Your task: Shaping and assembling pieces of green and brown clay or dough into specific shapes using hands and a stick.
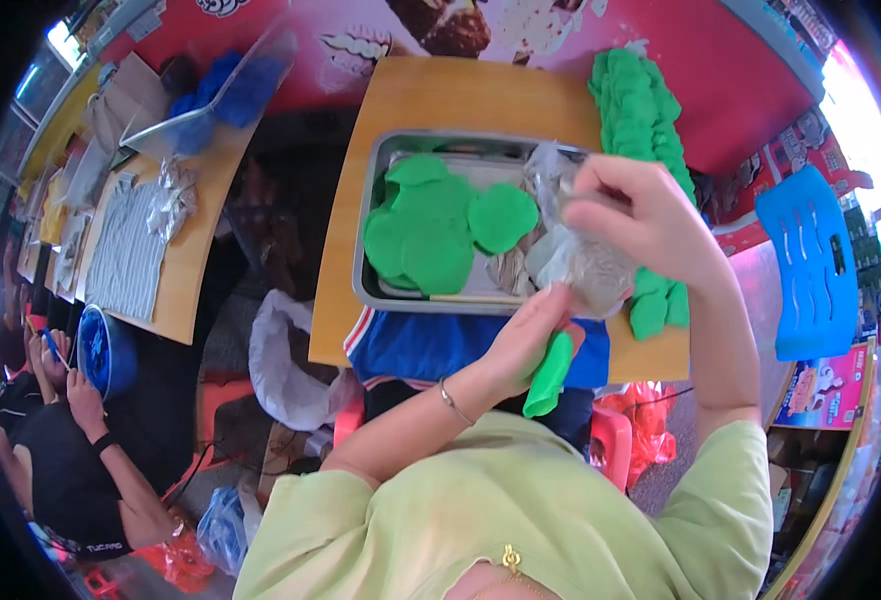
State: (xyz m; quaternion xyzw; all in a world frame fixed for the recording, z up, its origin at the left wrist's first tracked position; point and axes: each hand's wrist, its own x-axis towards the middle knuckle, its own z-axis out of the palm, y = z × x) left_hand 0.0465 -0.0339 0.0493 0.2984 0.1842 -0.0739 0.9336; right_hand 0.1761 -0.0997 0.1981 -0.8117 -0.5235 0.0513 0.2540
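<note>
Left grip (530, 345) holds a curled green sheet (550, 378); right grip (635, 215) looks narrow, contents unclear. Crumpled clear plastic (548, 172) overlaps a rectangular metal tray (440, 137).

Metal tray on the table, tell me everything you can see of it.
The metal tray is shallow, rectangular and silvery, with a raised rim. It lies flat on the wooden table, overlapping round green pieces covering much of its left part. A pale strip lies along its near side. Clear plastic and the right hand partly hide its right end.
</note>
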